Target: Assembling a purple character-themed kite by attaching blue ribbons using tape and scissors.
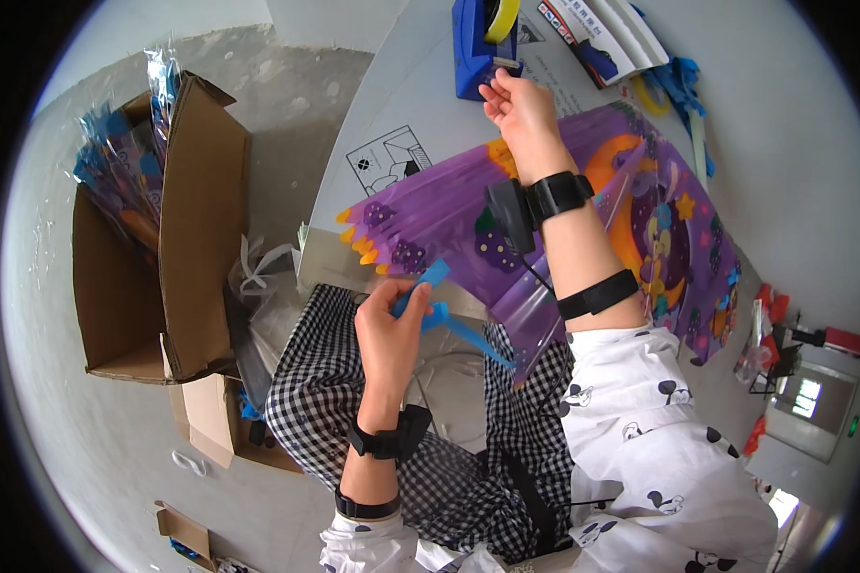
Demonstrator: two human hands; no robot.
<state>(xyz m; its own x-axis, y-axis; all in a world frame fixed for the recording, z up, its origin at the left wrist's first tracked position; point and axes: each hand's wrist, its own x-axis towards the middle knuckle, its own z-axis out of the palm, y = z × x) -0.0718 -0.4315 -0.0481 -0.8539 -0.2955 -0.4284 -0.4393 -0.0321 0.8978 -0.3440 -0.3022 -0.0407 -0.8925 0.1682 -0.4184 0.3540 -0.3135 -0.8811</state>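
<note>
My left hand (389, 329) is closed, pinching a bent blue strip (433, 276) between thumb and fingers; one end trails down to the right. My right hand (523, 107) reaches far over the table, fingertips drawn together against the cutter end of a blue tape dispenser (472, 57). Whatever its fingertips hold is too small to make out. The dispenser carries a yellow roll (503, 19). Beneath my right forearm lies a purple printed plastic sheet (449, 224) with orange-tipped pleats at its left end and moon and grape pictures; its right part hangs over the table edge.
Past the dispenser lie a white printed box (602, 38) and a bunch of blue strips (680, 91). On the left stands an open cardboard box (205, 229) holding clear-wrapped colourful packets (115, 162). A smaller open carton (208, 415) stands below it. My checked lap (320, 372) is under the table's near edge.
</note>
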